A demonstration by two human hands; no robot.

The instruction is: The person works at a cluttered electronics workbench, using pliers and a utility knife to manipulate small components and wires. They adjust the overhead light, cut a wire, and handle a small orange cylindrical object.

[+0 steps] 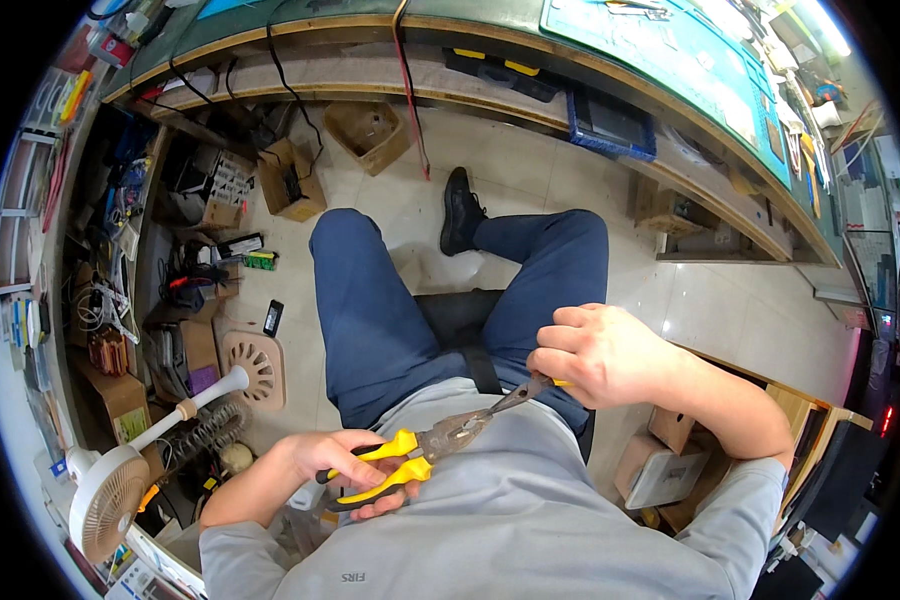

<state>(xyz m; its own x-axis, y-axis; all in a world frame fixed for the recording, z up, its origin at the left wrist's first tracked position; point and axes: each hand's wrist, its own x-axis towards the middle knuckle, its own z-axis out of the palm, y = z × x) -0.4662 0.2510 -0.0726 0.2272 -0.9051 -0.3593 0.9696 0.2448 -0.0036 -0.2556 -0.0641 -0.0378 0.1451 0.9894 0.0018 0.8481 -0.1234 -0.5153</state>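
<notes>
My left hand is wrapped round the yellow-and-black handles of a pair of combination pliers, low over my lap. Their worn metal jaws point up and to the right. My right hand is closed in a fist over the right thigh. From it sticks what looks like a pair of needle-nose pliers, with dark tapered metal jaws and a bit of yellow handle showing. The tips of the two tools meet or overlap; whether something small is pinched between them I cannot make out.
A workbench with a blue mat runs across the far side, cables hanging from it. Beneath are a cardboard box, a bin and a blue tray. A white fan stands at the left, beside cluttered shelves.
</notes>
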